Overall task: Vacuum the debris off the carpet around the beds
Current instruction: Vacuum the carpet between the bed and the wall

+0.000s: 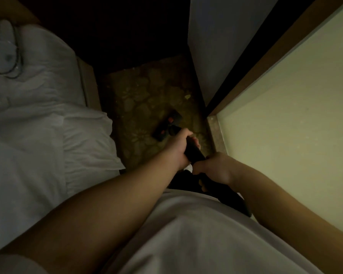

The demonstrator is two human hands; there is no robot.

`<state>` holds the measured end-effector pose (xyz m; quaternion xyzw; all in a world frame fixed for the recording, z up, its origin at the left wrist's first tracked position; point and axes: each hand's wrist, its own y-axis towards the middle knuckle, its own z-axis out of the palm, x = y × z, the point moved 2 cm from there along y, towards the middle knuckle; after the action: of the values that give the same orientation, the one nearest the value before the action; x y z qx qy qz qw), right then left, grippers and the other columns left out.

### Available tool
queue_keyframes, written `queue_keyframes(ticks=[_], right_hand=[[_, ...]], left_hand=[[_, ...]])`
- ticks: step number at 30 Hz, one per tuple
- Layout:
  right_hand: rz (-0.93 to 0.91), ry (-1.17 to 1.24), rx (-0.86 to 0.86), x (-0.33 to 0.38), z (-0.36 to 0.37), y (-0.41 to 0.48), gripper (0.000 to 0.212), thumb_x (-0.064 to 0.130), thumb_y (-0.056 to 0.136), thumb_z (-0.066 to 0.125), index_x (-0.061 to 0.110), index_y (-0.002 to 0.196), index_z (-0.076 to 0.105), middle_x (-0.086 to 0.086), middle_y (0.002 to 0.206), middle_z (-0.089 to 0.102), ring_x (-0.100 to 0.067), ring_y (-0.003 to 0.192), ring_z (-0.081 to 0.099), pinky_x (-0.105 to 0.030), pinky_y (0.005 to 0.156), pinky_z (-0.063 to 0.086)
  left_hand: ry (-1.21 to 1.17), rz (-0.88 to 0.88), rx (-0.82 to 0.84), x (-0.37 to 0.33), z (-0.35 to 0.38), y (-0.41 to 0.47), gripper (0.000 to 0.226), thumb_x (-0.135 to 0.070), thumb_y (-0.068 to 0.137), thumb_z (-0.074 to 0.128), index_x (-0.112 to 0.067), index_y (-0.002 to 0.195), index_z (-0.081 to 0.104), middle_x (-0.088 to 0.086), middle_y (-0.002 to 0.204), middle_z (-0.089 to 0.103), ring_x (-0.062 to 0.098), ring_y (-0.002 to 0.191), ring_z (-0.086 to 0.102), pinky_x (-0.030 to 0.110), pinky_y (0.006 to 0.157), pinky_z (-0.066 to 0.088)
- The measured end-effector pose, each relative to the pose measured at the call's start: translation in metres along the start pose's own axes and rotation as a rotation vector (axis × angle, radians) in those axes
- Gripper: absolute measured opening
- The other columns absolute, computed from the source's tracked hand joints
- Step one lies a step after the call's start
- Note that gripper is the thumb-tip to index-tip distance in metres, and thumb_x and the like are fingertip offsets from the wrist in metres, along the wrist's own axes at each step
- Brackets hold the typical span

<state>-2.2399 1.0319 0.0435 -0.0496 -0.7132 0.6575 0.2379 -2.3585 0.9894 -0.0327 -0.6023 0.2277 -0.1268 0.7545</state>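
The scene is taken by a single wide-angle camera worn on the head, aimed forward and steeply down. The person's own shirt [196, 234] and forearms are caught nearest, filling the lower frame. The left hand [178, 147] and right hand [216, 169] on the vacuum wand [194, 153] are seen near centre. The carpet [147, 91] is viewed farther off, flanked by the bed [38, 115] at left and a pale panel [285, 115] at right.

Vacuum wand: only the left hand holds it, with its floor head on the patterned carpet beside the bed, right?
Not quite: the head view shows both hands gripping the vacuum wand, the left hand ahead, the right hand nearer the body. Its floor head does sit on the patterned carpet beside the bed.
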Motion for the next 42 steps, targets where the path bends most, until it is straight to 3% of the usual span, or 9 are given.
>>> queue_keyframes(ticks=[7,14,19,27,32,35,38,40,42], right_hand=[[-0.025,0.011,-0.138,0.032,-0.013,0.013,0.024,0.025,0.087,0.072,0.002,0.086,0.075,-0.011,0.07,0.075,-0.024,0.06,0.071,-0.034,0.062,0.059],[-0.019,0.052,-0.266,0.077,-0.011,0.027,0.029,0.035,0.084,0.075,0.007,0.088,0.075,-0.019,0.091,0.078,-0.037,0.089,0.077,-0.052,0.084,0.063],[0.068,0.165,-0.273,0.115,0.007,0.033,0.026,0.03,0.084,0.075,0.004,0.089,0.075,-0.016,0.08,0.079,-0.037,0.083,0.078,-0.057,0.084,0.063],[0.083,0.219,-0.302,0.181,0.044,0.042,0.029,0.033,0.082,0.078,0.007,0.094,0.077,-0.018,0.095,0.079,-0.039,0.093,0.077,-0.061,0.088,0.06],[0.033,0.201,-0.274,0.226,0.061,0.061,0.028,0.033,0.086,0.078,0.008,0.098,0.075,-0.018,0.101,0.078,-0.035,0.092,0.077,-0.044,0.084,0.063],[0.012,0.215,-0.234,0.254,0.075,0.072,0.026,0.029,0.087,0.077,0.006,0.1,0.076,-0.02,0.099,0.078,-0.039,0.095,0.076,-0.058,0.092,0.06],[-0.013,0.239,-0.233,0.281,0.089,0.088,0.025,0.018,0.092,0.074,-0.004,0.103,0.073,-0.024,0.091,0.076,-0.031,0.069,0.072,-0.04,0.067,0.064],[-0.022,0.242,-0.227,0.3,0.099,0.096,0.017,0.01,0.094,0.07,-0.007,0.097,0.069,-0.021,0.082,0.068,-0.023,0.054,0.063,-0.023,0.042,0.052],[-0.041,0.217,-0.21,0.316,0.107,0.107,0.016,0.01,0.093,0.07,-0.001,0.082,0.067,-0.013,0.07,0.065,-0.014,0.041,0.059,-0.017,0.037,0.043]], left_hand=[[0.163,0.04,0.049,-0.05,0.022,0.009,0.019,-0.021,0.095,0.057,-0.01,0.079,0.053,0.002,0.059,0.054,0.019,0.062,0.054,0.034,0.067,0.05],[0.317,0.01,0.125,-0.102,0.031,0.024,0.026,-0.023,0.097,0.054,-0.011,0.075,0.051,0.001,0.055,0.054,0.018,0.058,0.054,0.032,0.064,0.049],[0.409,-0.06,0.203,-0.144,0.014,0.036,0.024,-0.023,0.096,0.055,-0.011,0.076,0.053,0.002,0.057,0.057,0.019,0.063,0.056,0.034,0.071,0.05],[0.493,-0.087,0.271,-0.215,-0.017,0.036,0.022,-0.024,0.095,0.055,-0.011,0.078,0.054,0.002,0.06,0.057,0.019,0.061,0.058,0.035,0.07,0.051],[0.428,-0.065,0.27,-0.26,-0.048,0.038,0.022,-0.024,0.098,0.054,-0.011,0.079,0.053,0.002,0.064,0.055,0.019,0.064,0.056,0.034,0.07,0.05],[0.382,-0.021,0.23,-0.287,-0.067,0.04,0.024,-0.022,0.099,0.052,-0.011,0.078,0.052,0.002,0.064,0.052,0.018,0.062,0.053,0.033,0.067,0.049],[0.35,0.038,0.18,-0.315,-0.086,0.043,0.026,-0.021,0.099,0.051,-0.011,0.076,0.05,0.002,0.062,0.051,0.018,0.06,0.052,0.031,0.065,0.048],[0.36,0.085,0.14,-0.331,-0.098,0.046,0.027,-0.022,0.1,0.051,-0.011,0.075,0.05,0.002,0.06,0.051,0.017,0.058,0.052,0.03,0.062,0.047],[0.352,0.133,0.102,-0.347,-0.109,0.049,0.029,-0.021,0.1,0.05,-0.011,0.073,0.049,0.002,0.056,0.051,0.017,0.056,0.051,0.029,0.059,0.046]])
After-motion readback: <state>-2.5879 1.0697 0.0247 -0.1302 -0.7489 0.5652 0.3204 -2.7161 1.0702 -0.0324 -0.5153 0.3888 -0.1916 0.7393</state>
